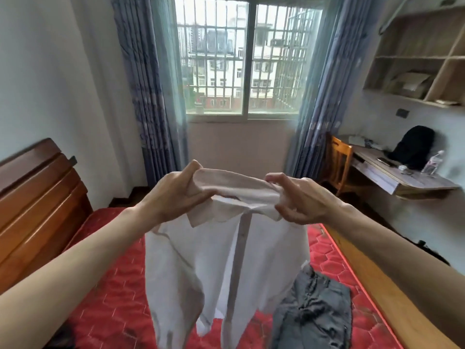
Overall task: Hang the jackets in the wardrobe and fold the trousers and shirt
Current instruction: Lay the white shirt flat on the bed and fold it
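Shirt point(221, 268) hangs lengthwise downward, collar up, from both hands

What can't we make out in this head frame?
- Wardrobe and jackets: nowhere in the head view, outside the frame.
- White shirt: hem and sleeve ends cut off by the bottom edge; collar ends covered by the left hand and right hand.
- Grey trousers: lower part cut by the bottom edge, left edge behind the shirt.
- Small items on the desk: too small and blurred to identify.
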